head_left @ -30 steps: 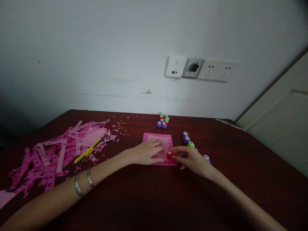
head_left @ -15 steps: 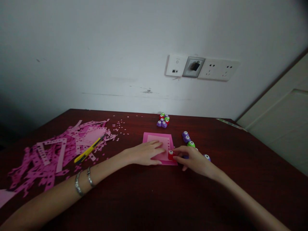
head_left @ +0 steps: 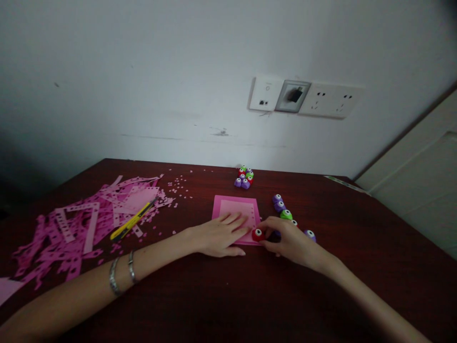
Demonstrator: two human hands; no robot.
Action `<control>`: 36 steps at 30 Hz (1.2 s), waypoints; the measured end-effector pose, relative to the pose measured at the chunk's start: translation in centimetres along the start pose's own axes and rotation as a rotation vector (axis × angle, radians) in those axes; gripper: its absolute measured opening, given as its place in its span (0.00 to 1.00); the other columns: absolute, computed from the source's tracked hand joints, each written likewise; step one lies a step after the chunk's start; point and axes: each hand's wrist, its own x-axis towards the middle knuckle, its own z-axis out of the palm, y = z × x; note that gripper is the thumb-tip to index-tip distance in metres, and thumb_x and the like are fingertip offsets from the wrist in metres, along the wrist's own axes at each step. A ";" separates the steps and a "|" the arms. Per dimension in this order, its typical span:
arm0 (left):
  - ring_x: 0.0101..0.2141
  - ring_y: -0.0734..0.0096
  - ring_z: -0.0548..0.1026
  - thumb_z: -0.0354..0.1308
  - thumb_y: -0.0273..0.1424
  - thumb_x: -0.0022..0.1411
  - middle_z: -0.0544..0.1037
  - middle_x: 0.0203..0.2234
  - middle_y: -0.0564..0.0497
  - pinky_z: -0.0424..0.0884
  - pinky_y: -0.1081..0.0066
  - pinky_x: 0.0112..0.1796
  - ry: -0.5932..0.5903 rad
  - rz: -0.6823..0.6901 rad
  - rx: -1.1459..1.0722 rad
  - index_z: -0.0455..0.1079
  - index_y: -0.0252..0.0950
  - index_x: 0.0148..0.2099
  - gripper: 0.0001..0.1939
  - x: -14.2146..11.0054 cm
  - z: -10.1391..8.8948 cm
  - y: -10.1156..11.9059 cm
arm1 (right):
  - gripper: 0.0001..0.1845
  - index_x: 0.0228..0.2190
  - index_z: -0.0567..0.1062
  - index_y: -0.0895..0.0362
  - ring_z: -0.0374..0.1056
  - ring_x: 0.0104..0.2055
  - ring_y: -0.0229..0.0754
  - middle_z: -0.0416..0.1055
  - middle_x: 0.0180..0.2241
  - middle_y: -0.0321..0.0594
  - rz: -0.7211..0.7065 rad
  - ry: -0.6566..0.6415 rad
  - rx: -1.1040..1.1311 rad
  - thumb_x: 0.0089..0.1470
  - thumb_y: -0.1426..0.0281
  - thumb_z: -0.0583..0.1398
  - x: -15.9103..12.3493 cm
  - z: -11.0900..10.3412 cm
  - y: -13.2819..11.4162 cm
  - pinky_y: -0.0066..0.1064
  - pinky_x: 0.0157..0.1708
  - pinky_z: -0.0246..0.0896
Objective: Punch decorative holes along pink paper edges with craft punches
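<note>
On the dark reddish table (head_left: 228, 300), two bare hands are at work over two layers of pink: one paler sheet (head_left: 228, 206) lying on one deeper pink card (head_left: 216, 205). The left hand (head_left: 222, 237) is laid flat, palm down and fingers spread, across the sheet; two silvery bracelets (head_left: 113, 276) circle that forearm. The right hand (head_left: 291, 238) pinches one small red punch (head_left: 257, 235) between thumb and fingers at the sheet's lower right corner, the punch tilted so its single eye-like top faces the person. A line of small holes runs up the sheet's right edge. Just beyond and beside the right hand I count two purple punches (head_left: 280, 207) together, one green punch (head_left: 286, 215), one red top (head_left: 294, 222) partly hidden, and one more purple punch (head_left: 310, 236). Farther back stands a cluster of eight punches (head_left: 245, 184), by my count four purple, two green, two red. Off to the left, one yellow cutter (head_left: 131, 222) lies against a heap of pink strips (head_left: 92, 231), too tangled to number, with countless tiny paper bits (head_left: 164, 202) scattered near it. One black plug (head_left: 295, 95) sits in the wall sockets.
</note>
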 end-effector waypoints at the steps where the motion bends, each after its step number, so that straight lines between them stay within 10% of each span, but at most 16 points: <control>1: 0.61 0.55 0.41 0.33 0.49 0.63 0.40 0.62 0.41 0.45 0.59 0.57 -0.003 -0.002 -0.001 0.38 0.33 0.65 0.35 0.0 0.0 0.1 | 0.13 0.40 0.71 0.58 0.65 0.27 0.34 0.67 0.35 0.41 -0.017 0.006 -0.020 0.50 0.70 0.58 0.0 0.0 -0.1 0.24 0.21 0.65; 29: 0.61 0.53 0.35 0.33 0.53 0.61 0.33 0.63 0.43 0.44 0.56 0.57 -0.036 -0.016 -0.111 0.32 0.34 0.65 0.38 -0.1 0.1 0.2 | 0.10 0.36 0.73 0.58 0.65 0.25 0.34 0.69 0.31 0.40 0.033 0.005 -0.087 0.51 0.68 0.58 -0.1 -0.6 -0.6 0.24 0.21 0.64; 36: 0.59 0.62 0.50 0.43 0.44 0.64 0.55 0.59 0.41 0.50 0.63 0.57 0.204 -0.006 -0.124 0.52 0.31 0.60 0.29 0.2 -0.9 0.0 | 0.16 0.38 0.72 0.60 0.65 0.24 0.34 0.70 0.32 0.41 0.141 -0.028 0.119 0.52 0.62 0.57 0.0 -1.0 -0.9 0.23 0.16 0.67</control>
